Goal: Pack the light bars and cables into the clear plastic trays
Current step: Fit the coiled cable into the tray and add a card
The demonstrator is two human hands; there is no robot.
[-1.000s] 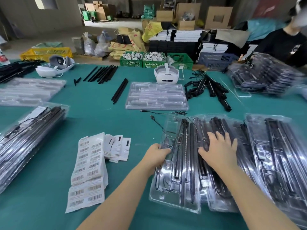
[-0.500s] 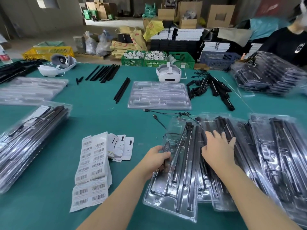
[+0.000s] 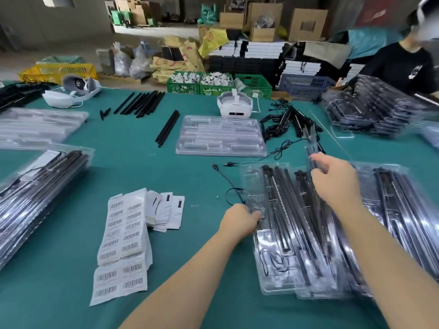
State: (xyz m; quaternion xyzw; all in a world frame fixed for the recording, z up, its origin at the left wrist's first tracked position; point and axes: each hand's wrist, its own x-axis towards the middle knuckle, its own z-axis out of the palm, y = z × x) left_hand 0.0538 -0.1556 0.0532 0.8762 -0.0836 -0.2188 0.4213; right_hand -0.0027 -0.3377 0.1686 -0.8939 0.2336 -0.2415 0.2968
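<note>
Several clear plastic trays [image 3: 275, 257] packed with black light bars and cables lie overlapped on the green table at front right. My left hand [image 3: 240, 219] grips the left edge of the nearest one. My right hand [image 3: 332, 179] is raised over the pile and curls around the edge of a clear plastic piece [image 3: 311, 146] that stands nearly upright; blur hides what it carries. An empty clear tray [image 3: 221, 136] lies in the middle. Loose light bars [image 3: 142, 103] and a tangle of cables [image 3: 285, 122] lie further back. One loose cable [image 3: 228, 184] trails left of the pile.
A stack of packed trays [image 3: 35, 186] sits at left, empty trays [image 3: 35, 127] behind it. Barcode label sheets [image 3: 123, 236] lie left of my left arm. Two white headsets [image 3: 235, 106] [image 3: 71, 91] rest at the back. A person [image 3: 403, 65] works behind another tray stack [image 3: 370, 110] at right.
My right hand rose from lying flat on the trays and now holds an upright clear piece. The nearest tray swung under my left hand, which stays on its left edge.
</note>
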